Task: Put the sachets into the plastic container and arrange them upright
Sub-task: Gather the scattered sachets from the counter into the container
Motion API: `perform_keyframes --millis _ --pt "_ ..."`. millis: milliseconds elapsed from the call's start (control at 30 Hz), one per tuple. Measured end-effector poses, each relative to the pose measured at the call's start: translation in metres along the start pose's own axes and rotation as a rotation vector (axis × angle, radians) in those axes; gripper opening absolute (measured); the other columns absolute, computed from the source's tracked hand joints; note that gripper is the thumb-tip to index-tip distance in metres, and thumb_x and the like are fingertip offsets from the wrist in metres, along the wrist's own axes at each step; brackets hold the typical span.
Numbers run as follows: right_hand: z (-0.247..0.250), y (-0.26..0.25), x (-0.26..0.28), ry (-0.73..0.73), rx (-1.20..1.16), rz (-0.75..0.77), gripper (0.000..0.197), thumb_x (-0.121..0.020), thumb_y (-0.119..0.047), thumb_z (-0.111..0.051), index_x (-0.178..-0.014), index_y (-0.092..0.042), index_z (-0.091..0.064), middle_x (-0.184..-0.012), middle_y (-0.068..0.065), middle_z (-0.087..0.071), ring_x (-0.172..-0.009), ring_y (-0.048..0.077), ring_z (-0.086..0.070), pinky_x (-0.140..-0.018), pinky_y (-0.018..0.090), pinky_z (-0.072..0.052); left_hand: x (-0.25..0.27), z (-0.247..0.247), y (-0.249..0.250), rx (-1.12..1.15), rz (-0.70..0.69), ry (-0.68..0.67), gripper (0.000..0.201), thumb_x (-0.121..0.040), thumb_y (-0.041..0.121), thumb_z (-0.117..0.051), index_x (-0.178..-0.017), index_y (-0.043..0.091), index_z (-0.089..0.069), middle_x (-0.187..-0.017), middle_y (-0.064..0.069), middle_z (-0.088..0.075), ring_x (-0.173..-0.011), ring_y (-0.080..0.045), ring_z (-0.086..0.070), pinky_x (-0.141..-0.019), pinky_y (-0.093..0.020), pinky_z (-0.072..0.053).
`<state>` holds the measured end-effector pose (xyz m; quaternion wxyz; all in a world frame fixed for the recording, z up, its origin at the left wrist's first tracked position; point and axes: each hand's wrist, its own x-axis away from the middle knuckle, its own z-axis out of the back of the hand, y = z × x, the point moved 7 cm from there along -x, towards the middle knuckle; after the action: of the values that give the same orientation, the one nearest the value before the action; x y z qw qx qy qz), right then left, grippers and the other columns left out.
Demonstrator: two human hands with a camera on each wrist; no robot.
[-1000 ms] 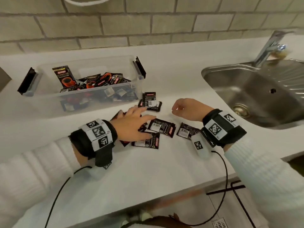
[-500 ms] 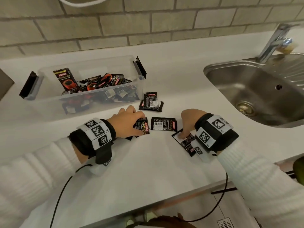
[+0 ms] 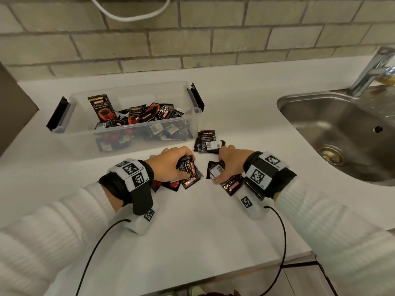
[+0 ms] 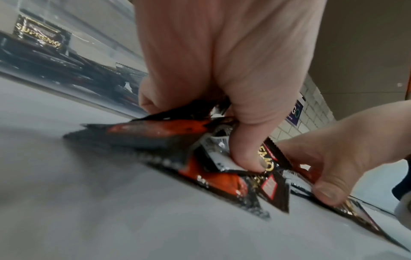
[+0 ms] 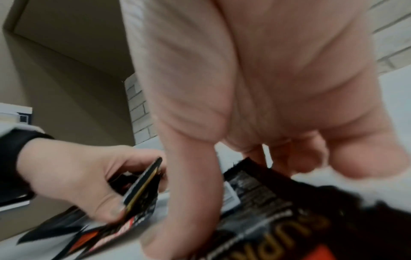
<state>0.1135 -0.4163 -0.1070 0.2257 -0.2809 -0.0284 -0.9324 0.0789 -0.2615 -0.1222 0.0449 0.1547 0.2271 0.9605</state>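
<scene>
A clear plastic container stands at the back left of the counter, holding a loose heap of black-and-orange sachets. One sachet stands upright at its left. My left hand grips a fanned bunch of sachets on the counter, thumb pressed on top, as the left wrist view shows. My right hand pinches a few sachets between thumb and curled fingers. Two more sachets lie just beyond it, beside the container's right end.
A steel sink with a tap is sunk into the counter on the right. A brick wall runs along the back. The container's black latches stick out at both ends. Cables trail from both wrists over the counter's front edge.
My left hand has drawn its sachets into a bunch and curled around them. My right hand moved left and forward, gathering the middle sachet onto the one it held.
</scene>
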Motion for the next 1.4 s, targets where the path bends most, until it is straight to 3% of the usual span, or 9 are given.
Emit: perform_keyframes --millis 167,467,667,767,900,1033,1100,1200,1400 --pt "-0.001 -0.008 -0.002 0.031 0.053 0.021 0.073 -0.076 -0.047 -0.071 -0.130 -0.007 -0.043 -0.129 0.010 -0.046 -0.119 0.025 -0.044 -0.093 0.032 -0.042 0.003 0.017 0.002 0.088 -0.093 0.130 0.030 -0.083 0.022 -0.068 -0.110 0.013 -0.055 -0.104 -0.005 -0.057 -0.099 -0.022 -0.054 -0.085 -0.034 -0.047" --pt "0.003 -0.020 -0.010 0.049 -0.016 0.152 0.058 -0.079 -0.035 -0.071 -0.128 -0.010 -0.052 -0.131 0.006 -0.048 -0.118 0.021 -0.047 -0.086 0.021 -0.035 0.034 0.095 0.024 0.462 -0.205 0.482 0.019 -0.087 0.012 -0.063 -0.102 0.017 -0.054 -0.096 0.003 -0.058 -0.088 -0.007 -0.057 -0.076 -0.011 -0.046" --pt "0.050 0.007 -0.029 0.513 -0.712 -0.003 0.040 -0.076 -0.023 -0.074 -0.107 -0.007 -0.055 -0.100 0.008 -0.058 -0.092 0.023 -0.057 -0.072 0.028 -0.049 0.025 0.187 0.000 0.761 -0.092 0.862 0.015 -0.090 0.015 -0.060 -0.093 0.022 -0.047 -0.094 0.006 -0.060 -0.082 -0.002 -0.058 -0.072 -0.012 -0.050" --pt "0.044 0.003 -0.049 0.429 -0.621 -0.104 0.054 -0.078 -0.029 -0.073 -0.118 -0.002 -0.051 -0.116 0.014 -0.060 -0.101 0.027 -0.057 -0.081 0.030 -0.047 -0.004 0.183 -0.031 0.884 0.105 0.761 0.039 -0.085 0.021 -0.065 -0.119 0.015 -0.048 -0.118 -0.006 -0.057 -0.107 -0.019 -0.057 -0.097 -0.036 -0.047" --pt "0.031 -0.005 -0.065 0.237 -0.225 -0.219 0.082 -0.069 -0.060 -0.069 -0.128 -0.008 -0.047 -0.125 0.013 -0.052 -0.114 0.027 -0.051 -0.095 0.030 -0.044 -0.012 0.157 -0.049 0.698 0.315 0.518 0.098 -0.077 0.047 -0.070 -0.149 0.022 -0.008 -0.156 -0.008 -0.012 -0.142 -0.027 -0.018 -0.114 -0.039 -0.023" --pt "0.035 -0.002 -0.068 0.296 -0.039 -0.270 0.086 -0.066 -0.068 -0.064 -0.125 -0.009 -0.046 -0.123 0.011 -0.047 -0.115 0.027 -0.043 -0.099 0.033 -0.035 0.016 0.151 -0.048 0.403 0.208 0.552 0.055 -0.092 0.045 -0.050 -0.137 0.013 -0.043 -0.143 -0.009 -0.042 -0.131 -0.024 -0.040 -0.105 -0.033 -0.032" --pt "0.032 -0.001 -0.071 0.326 -0.154 -0.230 0.084 -0.066 -0.060 -0.070 -0.126 -0.006 -0.044 -0.121 0.010 -0.052 -0.114 0.026 -0.048 -0.100 0.034 -0.037 0.032 0.144 -0.061 0.252 0.189 0.561 0.046 -0.094 0.047 -0.044 -0.107 0.008 -0.064 -0.112 -0.012 -0.064 -0.106 -0.027 -0.057 -0.094 -0.036 -0.040" --pt "0.024 0.003 -0.073 0.325 -0.533 -0.182 0.076 -0.066 -0.034 -0.081 -0.123 -0.001 -0.043 -0.117 0.010 -0.058 -0.110 0.027 -0.056 -0.094 0.034 -0.046 0.055 0.135 -0.090 0.047 0.247 0.624 0.052 -0.093 0.054 -0.039 -0.078 0.011 -0.063 -0.074 -0.005 -0.063 -0.081 -0.024 -0.059 -0.095 -0.044 -0.038" --pt "0.022 0.013 -0.068 0.470 -0.954 -0.116 0.037 -0.070 -0.011 -0.078 -0.104 -0.005 -0.063 -0.103 0.015 -0.068 -0.094 0.032 -0.065 -0.090 0.043 -0.052 0.076 0.109 -0.115 -0.095 0.177 0.601 0.030 -0.093 0.050 -0.040 -0.109 0.032 -0.059 -0.089 0.015 -0.055 -0.102 -0.014 -0.048 -0.088 -0.030 -0.018"
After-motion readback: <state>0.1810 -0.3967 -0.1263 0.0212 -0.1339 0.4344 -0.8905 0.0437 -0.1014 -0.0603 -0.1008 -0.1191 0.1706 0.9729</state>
